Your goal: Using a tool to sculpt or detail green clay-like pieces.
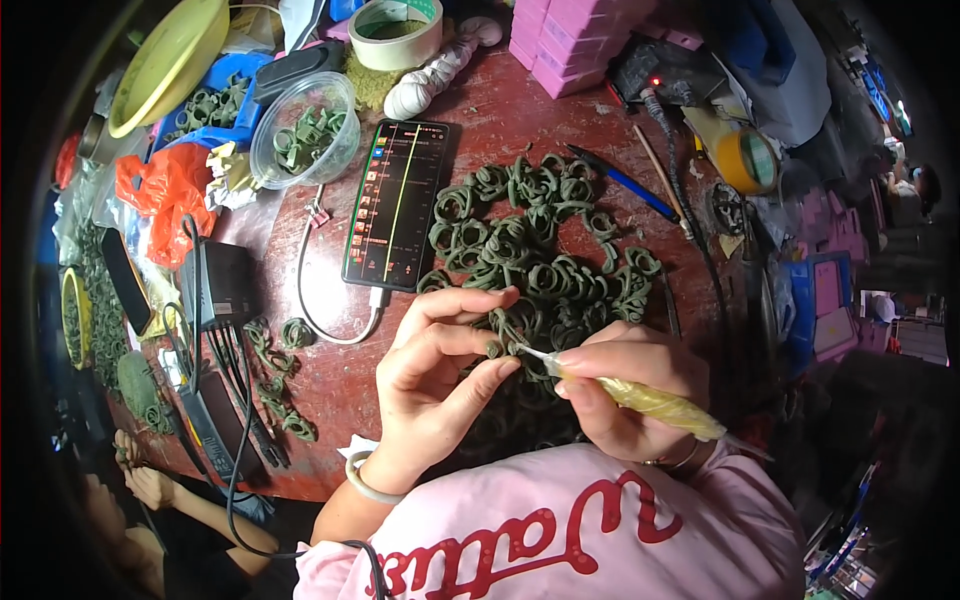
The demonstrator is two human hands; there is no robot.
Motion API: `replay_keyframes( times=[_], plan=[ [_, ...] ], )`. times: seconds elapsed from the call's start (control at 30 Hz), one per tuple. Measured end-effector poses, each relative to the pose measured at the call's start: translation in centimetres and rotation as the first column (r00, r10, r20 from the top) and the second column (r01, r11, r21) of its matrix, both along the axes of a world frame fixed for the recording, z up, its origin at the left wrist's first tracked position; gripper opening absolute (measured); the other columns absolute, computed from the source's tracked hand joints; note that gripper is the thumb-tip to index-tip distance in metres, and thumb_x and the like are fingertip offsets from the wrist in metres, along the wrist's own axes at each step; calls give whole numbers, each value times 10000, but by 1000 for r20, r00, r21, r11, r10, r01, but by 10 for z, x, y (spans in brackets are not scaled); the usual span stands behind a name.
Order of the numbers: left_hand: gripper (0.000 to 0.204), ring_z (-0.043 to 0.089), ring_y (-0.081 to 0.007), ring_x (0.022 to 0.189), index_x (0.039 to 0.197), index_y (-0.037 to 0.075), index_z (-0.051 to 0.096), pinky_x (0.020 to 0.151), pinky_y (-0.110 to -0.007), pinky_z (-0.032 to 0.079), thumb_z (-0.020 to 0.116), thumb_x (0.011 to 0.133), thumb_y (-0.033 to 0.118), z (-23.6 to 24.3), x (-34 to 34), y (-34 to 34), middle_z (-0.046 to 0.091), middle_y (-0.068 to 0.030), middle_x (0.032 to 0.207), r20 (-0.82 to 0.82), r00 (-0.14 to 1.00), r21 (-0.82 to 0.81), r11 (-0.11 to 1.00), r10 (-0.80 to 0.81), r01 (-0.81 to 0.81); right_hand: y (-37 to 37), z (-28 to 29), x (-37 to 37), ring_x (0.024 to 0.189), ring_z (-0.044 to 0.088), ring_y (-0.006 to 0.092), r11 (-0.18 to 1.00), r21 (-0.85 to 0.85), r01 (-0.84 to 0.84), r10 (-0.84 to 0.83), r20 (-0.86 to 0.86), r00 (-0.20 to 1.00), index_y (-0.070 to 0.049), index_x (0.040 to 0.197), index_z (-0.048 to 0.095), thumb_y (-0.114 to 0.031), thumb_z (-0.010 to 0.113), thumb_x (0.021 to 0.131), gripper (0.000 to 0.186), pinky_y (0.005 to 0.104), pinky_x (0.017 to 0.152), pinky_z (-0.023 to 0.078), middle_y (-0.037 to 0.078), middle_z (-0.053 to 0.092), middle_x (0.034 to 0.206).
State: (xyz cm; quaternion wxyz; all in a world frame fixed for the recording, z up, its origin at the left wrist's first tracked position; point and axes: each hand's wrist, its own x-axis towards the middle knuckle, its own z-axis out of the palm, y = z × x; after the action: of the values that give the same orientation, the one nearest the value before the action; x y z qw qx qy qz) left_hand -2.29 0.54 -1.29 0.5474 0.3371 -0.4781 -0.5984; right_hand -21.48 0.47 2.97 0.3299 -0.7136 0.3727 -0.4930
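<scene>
My left hand (425,385) pinches a small green curled piece (505,330) between its fingertips, at the centre of the view. From the right, my right hand (640,355) grips a slim tool (650,400) with a yellow wrapped handle, its fine pale tip at the green piece. Beyond both hands lies a heap of green ring-like curls (500,240) on the red wooden table (270,390). A phone (390,200) with a lit screen and white cable lies just left of the heap.
Around them are a clear tub (305,130), a blue tray (210,120), tape rolls (395,35), pink blocks (565,50), pens (630,190) and cabled black devices (210,280). A co-worker's hands (150,488) show at lower left.
</scene>
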Motion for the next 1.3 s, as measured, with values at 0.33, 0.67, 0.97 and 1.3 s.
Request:
replay_keyframes(
  times=[0.33, 0.67, 0.97, 1.3],
  plan=[
    [203, 605, -234, 1100, 1014, -43, 652, 923, -305, 563, 699, 822, -89, -3, 1, 1, 541, -151, 1218, -53, 998, 89, 996, -19, 24, 7, 2, -3, 710, 661, 215, 997, -82, -5, 2, -46, 999, 8, 1115, 606, 13, 753, 797, 351, 295, 589, 548, 114, 674, 912],
    [184, 617, -342, 1119, 1041, -46, 655, 917, -416, 563, 661, 859, -71, -8, 4, 3, 520, -162, 1235, -59, 998, 91, 995, -30, 35, -1, -4, 8, 667, 655, 210, 992, -109, -59, 48, -99, 994, 13, 1066, 628, 10, 776, 774, 327, 304, 577, 548, 105, 672, 865],
    [170, 635, -224, 1068, 929, -51, 676, 864, -296, 561, 722, 778, -113, -5, 2, 2, 547, -144, 1186, 173, 980, -111, 990, 101, -82, -4, -6, 12, 632, 625, 211, 972, -218, -88, 54, -155, 986, 23, 1067, 632, -1, 714, 831, 251, 288, 531, 510, 114, 653, 824],
    [161, 640, -176, 982, 914, -55, 665, 783, -262, 593, 726, 774, -105, -1, -2, 4, 568, -156, 1164, 226, 959, -123, 981, 173, -148, 0, -6, 13, 666, 635, 230, 959, -273, -69, -9, -276, 961, 8, 1094, 629, 2, 745, 797, 319, 317, 570, 522, 100, 652, 838]
  ],
)
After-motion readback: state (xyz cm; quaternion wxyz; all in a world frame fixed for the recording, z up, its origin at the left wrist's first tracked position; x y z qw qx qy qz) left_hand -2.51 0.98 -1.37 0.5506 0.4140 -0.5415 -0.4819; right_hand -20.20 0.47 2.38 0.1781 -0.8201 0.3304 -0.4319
